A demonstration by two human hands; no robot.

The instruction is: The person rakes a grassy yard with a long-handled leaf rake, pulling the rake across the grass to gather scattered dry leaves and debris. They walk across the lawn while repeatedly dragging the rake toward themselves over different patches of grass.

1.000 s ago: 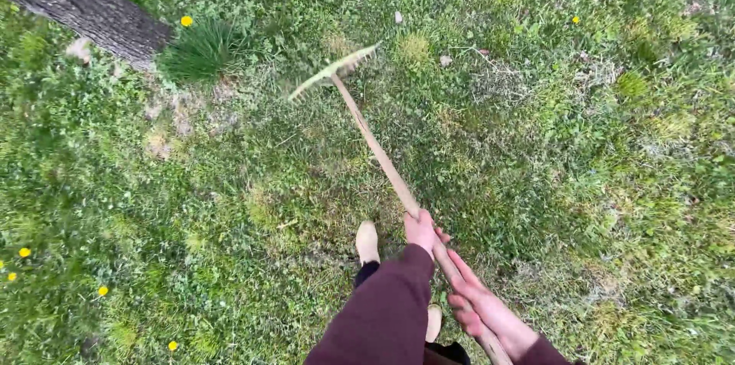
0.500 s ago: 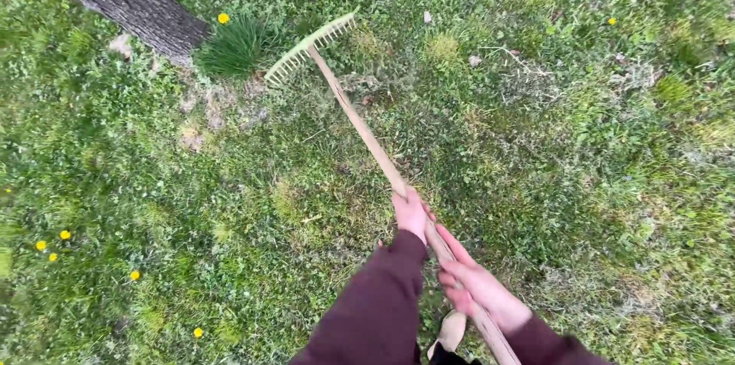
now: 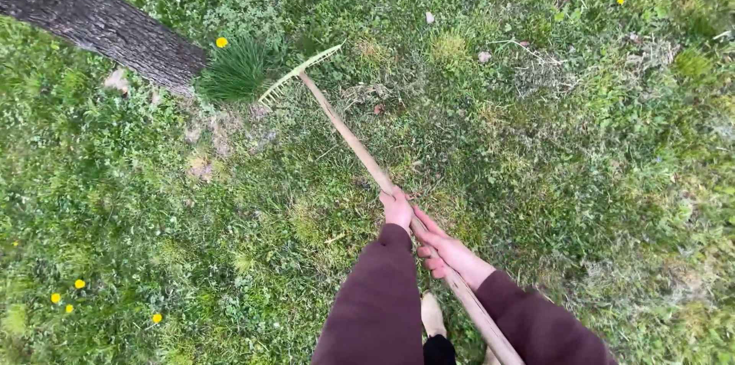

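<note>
Ahead of both hands, the rake (image 3: pixel 348 137) slants up-left; left hand (image 3: pixel 397 209) and right hand (image 3: pixel 444 252) clasp its handle. Head lies beside trunk (image 3: pixel 99 22) and tuft (image 3: pixel 233 70); open grass (image 3: pixel 582 143) rightward.

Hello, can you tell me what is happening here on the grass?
A person in dark red sleeves holds a long wooden-handled rake with a pale green toothed head in both hands. The left hand grips the handle further forward; the right hand grips it just behind. The rake head rests on the lawn beside a thick tuft of grass at the foot of a dark tree trunk. Small yellow flowers dot the lawn.
</note>
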